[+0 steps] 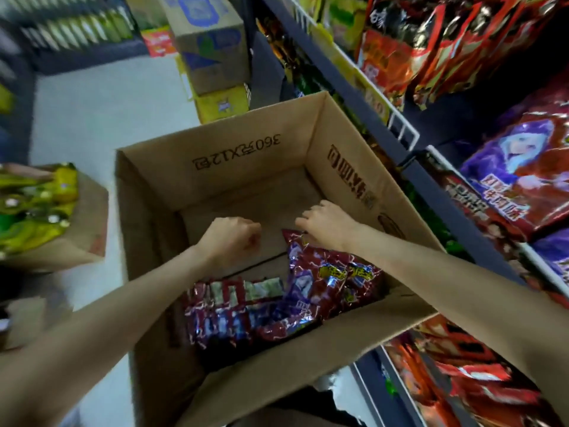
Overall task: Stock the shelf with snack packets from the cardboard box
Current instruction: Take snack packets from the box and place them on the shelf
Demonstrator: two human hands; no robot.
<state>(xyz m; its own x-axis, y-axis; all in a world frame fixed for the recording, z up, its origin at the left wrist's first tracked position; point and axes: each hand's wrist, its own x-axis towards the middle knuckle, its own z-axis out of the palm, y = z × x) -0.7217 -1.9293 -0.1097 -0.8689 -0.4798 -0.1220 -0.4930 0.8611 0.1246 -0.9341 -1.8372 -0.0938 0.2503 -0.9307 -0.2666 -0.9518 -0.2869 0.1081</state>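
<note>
A glossy dark red and purple foil snack packet [326, 278] lies inside an open brown cardboard box [234, 158], leaning against the box's right-hand inner wall with its top corner pointing up. The right hand [326, 224] sits on that top corner, fingers curled over the edge; its grip seems clamped on the packet's upper edge, though the fingertips are hidden behind the hand. The left hand [229, 240] hovers just beside it, to the left and apart from the packet, with its fingers curled in a loose fist around nothing that can be seen. Both bare forearms reach down into the box from the near side.

More packets of the same dark red and purple foil [234, 315] lie flat in a heap at the near end of the box floor, below both hands. The far half of the box floor is bare cardboard. Black printed characters run upside down along the far inner wall.

To the right, touching or just beside the box, stands a dark metal shelf with white wire rails [403, 124], filled with red, orange and purple snack bags [523, 167]. On the pale floor [107, 100] to the left sits a smaller cardboard box holding yellow-green packets [37, 204]. Farther back stands a stack of taped cartons [212, 47], blurred.
</note>
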